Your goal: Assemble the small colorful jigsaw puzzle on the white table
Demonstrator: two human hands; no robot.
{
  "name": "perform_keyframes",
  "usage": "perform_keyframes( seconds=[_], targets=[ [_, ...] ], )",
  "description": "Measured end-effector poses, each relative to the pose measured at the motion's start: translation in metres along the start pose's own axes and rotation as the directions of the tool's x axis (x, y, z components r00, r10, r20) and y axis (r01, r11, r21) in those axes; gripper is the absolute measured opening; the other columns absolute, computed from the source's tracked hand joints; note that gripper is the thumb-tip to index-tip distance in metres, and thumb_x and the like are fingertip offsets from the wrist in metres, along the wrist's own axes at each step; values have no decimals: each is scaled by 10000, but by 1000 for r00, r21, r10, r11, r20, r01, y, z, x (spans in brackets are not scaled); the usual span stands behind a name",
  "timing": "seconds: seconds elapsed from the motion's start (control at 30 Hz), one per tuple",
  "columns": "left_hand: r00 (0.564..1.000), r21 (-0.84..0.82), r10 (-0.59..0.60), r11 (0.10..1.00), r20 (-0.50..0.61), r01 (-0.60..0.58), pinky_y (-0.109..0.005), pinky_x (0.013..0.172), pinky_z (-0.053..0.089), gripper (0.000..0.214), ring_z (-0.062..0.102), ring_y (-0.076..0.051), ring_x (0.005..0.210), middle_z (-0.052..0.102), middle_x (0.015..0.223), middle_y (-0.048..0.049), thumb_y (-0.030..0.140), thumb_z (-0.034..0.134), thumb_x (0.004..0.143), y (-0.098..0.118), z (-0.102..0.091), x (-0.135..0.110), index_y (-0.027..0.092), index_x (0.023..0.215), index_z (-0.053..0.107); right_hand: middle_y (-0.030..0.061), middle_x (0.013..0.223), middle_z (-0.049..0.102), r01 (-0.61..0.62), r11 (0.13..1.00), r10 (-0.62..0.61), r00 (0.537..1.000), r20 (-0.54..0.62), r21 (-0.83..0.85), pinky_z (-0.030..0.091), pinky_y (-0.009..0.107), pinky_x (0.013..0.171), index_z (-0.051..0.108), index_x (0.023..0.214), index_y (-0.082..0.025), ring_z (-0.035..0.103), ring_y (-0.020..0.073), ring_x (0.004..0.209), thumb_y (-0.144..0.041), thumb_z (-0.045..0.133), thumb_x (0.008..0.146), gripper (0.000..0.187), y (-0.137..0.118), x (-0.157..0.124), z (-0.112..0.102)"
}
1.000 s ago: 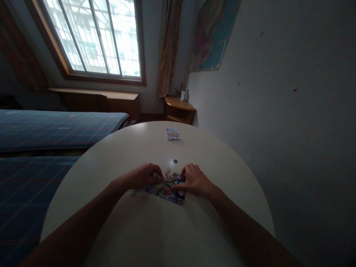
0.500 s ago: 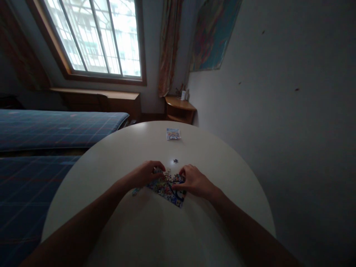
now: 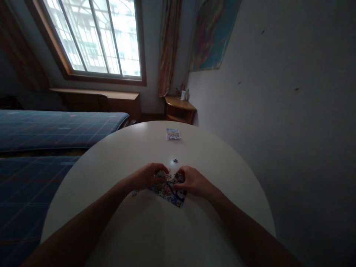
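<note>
A partly assembled jigsaw puzzle (image 3: 169,193) in blue and mixed colours lies on the round white table, set at a slant. My left hand (image 3: 149,175) curls around its upper left side, thumb on top and fingers bent at the far edge. At the right side, my right hand (image 3: 191,181) grips the puzzle with the thumb over its surface. The far edge between my hands is jagged. Just beyond it lies one loose puzzle piece (image 3: 175,161). A few more pieces (image 3: 134,193) rest beside my left wrist.
Toward the far side of the white table (image 3: 155,142) lies a small printed picture card or packet (image 3: 173,134). A bed with a blue plaid cover (image 3: 55,128) stands at the left. Behind the table is a wooden corner shelf (image 3: 180,104), with a wall along the right.
My left hand has shifted slightly right along the puzzle, toward my right hand. The right hand has barely moved, and the puzzle stays in place.
</note>
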State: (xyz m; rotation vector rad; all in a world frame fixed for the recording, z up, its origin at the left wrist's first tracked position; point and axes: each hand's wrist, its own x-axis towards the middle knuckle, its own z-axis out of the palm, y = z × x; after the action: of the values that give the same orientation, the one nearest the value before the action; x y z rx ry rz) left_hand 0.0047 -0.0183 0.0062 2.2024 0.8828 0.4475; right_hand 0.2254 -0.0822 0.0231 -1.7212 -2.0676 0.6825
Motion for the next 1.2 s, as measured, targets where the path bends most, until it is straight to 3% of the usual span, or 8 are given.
perform_keyframes(
  seconds=[0.17, 0.37, 0.5, 0.63, 0.77, 0.9, 1.03, 1.2],
  targets=[
    [999, -36, -12, 999, -51, 10, -309, 779, 498, 269, 655, -206, 857, 726, 975, -45, 373, 635, 831, 1, 2, 0, 200, 1028, 698, 51, 782, 711, -40, 970, 29, 998, 51, 240, 429, 252, 591, 702, 838, -152, 640, 171, 707, -256, 722, 739, 146, 10, 5, 0],
    [992, -97, -42, 995, -119, 30, -284, 689, 496, 276, 639, -183, 761, 712, 877, -43, 389, 558, 877, 1, 6, 3, 177, 1008, 675, 40, 810, 715, -24, 826, 13, 1000, 24, 563, 485, 288, 665, 674, 854, -154, 656, 179, 735, -384, 732, 736, 265, 19, 11, -2],
    [984, -150, -43, 989, -175, 17, -278, 675, 491, 295, 615, -172, 736, 693, 834, -36, 411, 513, 905, -2, 14, 7, 173, 1012, 652, 30, 831, 692, -44, 698, 80, 997, -17, 715, 499, 295, 680, 649, 899, -168, 638, 166, 740, -496, 750, 714, 391, 14, 12, -1],
    [971, -215, -62, 977, -230, 11, -320, 790, 505, 311, 629, -199, 869, 701, 959, -63, 398, 452, 940, -1, 22, 12, 172, 1057, 631, 10, 841, 660, -57, 594, 132, 991, -27, 802, 499, 253, 625, 616, 919, -181, 612, 136, 721, -509, 768, 701, 422, 8, 15, 5],
    [971, -284, -79, 959, -226, 12, -350, 848, 514, 372, 645, -216, 955, 700, 1062, -76, 434, 397, 972, 7, 25, 12, 177, 1135, 610, 7, 868, 657, -54, 422, 155, 988, -14, 905, 537, 270, 643, 561, 942, -205, 622, 141, 745, -504, 799, 678, 464, 3, 18, 13],
    [985, -415, -19, 908, -170, -54, -360, 847, 527, 434, 657, -215, 981, 671, 1166, -109, 405, 567, 911, 9, 28, 9, 180, 1276, 500, 29, 1011, 673, -34, 282, 143, 990, -7, 959, 561, 307, 699, 500, 970, -228, 646, 161, 816, -479, 810, 671, 498, 0, 20, 18],
    [987, -442, -3, 894, -164, -70, -355, 793, 541, 533, 665, -200, 914, 674, 1114, -111, 344, 668, 843, 2, 32, 9, 175, 1308, 467, 55, 1104, 669, 3, 227, 134, 990, -34, 974, 542, 302, 748, 485, 1052, -236, 663, 174, 880, -357, 774, 685, 483, -1, 22, 23],
    [980, -396, -19, 916, -197, -62, -352, 799, 538, 456, 663, -202, 911, 681, 1039, -85, 287, 645, 849, -2, 31, 11, 173, 1268, 510, 63, 1210, 643, 77, 232, 52, 994, -92, 970, 498, 334, 918, 518, 1148, -240, 640, 186, 1019, -191, 699, 638, 543, -4, 24, 28]
  ],
)
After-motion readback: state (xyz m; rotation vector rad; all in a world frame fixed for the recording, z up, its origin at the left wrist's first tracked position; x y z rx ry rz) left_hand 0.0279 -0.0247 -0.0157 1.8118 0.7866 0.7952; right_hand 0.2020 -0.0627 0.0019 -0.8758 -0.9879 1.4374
